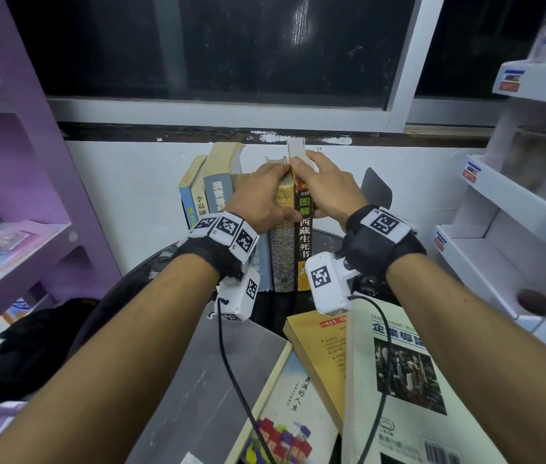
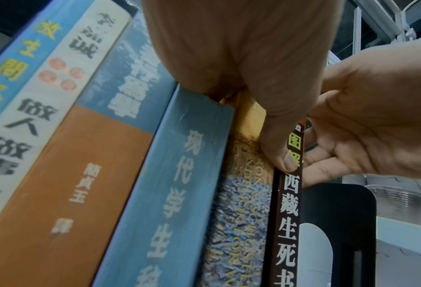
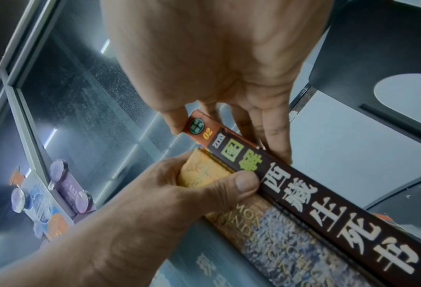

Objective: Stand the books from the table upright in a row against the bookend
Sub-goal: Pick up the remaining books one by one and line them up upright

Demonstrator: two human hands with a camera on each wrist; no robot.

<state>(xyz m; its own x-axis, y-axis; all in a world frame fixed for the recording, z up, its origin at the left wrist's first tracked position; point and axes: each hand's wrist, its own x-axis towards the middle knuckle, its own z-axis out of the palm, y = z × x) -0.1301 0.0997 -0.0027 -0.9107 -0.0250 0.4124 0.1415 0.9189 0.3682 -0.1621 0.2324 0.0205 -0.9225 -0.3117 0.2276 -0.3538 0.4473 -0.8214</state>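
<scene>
Several books stand upright in a row on the dark round table (image 1: 178,262). My left hand (image 1: 271,189) curls over the top of a mosaic-spined book (image 1: 283,262), thumb on its spine (image 2: 238,223). My right hand (image 1: 315,175) pinches the top of the dark-spined book (image 1: 304,242) at the row's right end, thumb on one cover, fingers on the other (image 3: 339,219). The black bookend (image 1: 377,189) stands just right of it, with a gap between (image 2: 339,213). Three more books lie flat at the front: a white one (image 1: 399,380), a yellow one (image 1: 325,349) and an illustrated one (image 1: 285,413).
A purple shelf unit (image 1: 13,162) stands at the left and white shelves (image 1: 516,212) at the right. Behind the row are a white wall and a dark window. Dark fabric (image 1: 47,329) lies low on the left. Cables hang from my wrists over the flat books.
</scene>
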